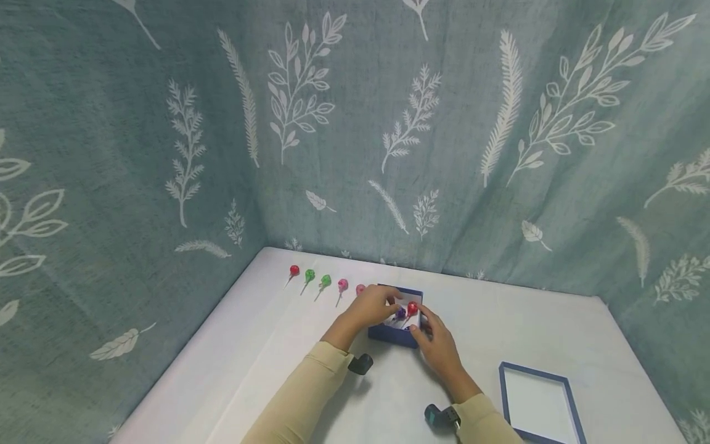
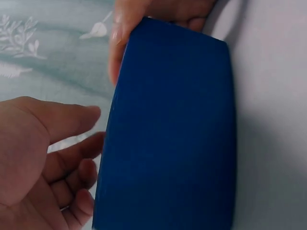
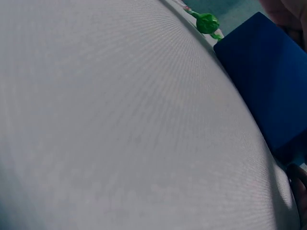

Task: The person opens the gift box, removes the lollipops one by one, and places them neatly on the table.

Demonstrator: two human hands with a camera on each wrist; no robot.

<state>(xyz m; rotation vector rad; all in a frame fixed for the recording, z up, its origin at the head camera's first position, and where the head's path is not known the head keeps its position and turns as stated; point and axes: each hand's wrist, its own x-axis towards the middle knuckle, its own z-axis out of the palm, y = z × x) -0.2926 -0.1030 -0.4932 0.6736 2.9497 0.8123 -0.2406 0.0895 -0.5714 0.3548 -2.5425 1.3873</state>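
Right hand (image 1: 438, 346) grips blue box (image 1: 391, 335) at right edge, presumably bracing it; left hand (image 1: 368, 307) over left edge, loosely parted.

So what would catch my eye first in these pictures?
A leafy teal backdrop fills most of the head view. Below, on a white table, the right hand grips a blue box holding a red lollipop and a purple lollipop, the left hand over it. Left of the box lies a colourful row of lollipops.

Both hands (image 1: 373, 306) (image 1: 442, 350) angle inward, close together.
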